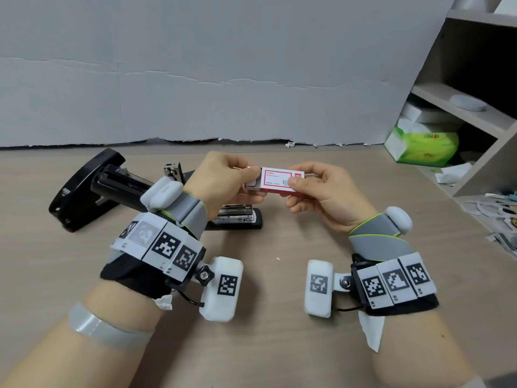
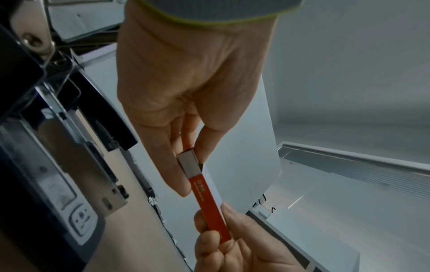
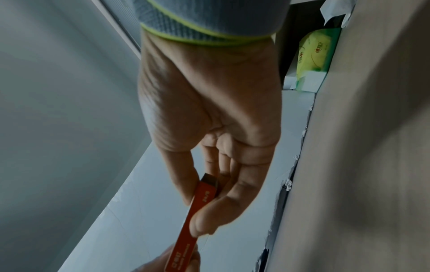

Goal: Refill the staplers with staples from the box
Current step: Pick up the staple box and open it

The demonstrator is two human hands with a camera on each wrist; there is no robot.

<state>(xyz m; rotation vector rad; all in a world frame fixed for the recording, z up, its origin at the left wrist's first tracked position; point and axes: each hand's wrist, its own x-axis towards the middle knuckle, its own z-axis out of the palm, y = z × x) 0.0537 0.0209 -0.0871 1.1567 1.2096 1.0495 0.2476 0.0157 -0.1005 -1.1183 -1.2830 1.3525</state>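
Both hands hold a small red and white staple box [image 1: 279,181] above the wooden table [image 1: 279,345]. My left hand [image 1: 251,177] pinches the grey inner part [image 2: 188,162] that sticks out of the box's left end. My right hand [image 1: 293,189] grips the right end of the red sleeve [image 3: 200,206] between thumb and fingers. A large black stapler [image 1: 84,191] lies open at the left. A smaller black stapler [image 1: 240,218] lies open under my left hand, its metal magazine showing.
A grey board [image 1: 223,79] stands along the table's back edge. At the right is a shelf unit [image 1: 461,107] with a green tissue pack [image 1: 422,147], and paper scraps [image 1: 498,214] lie below it.
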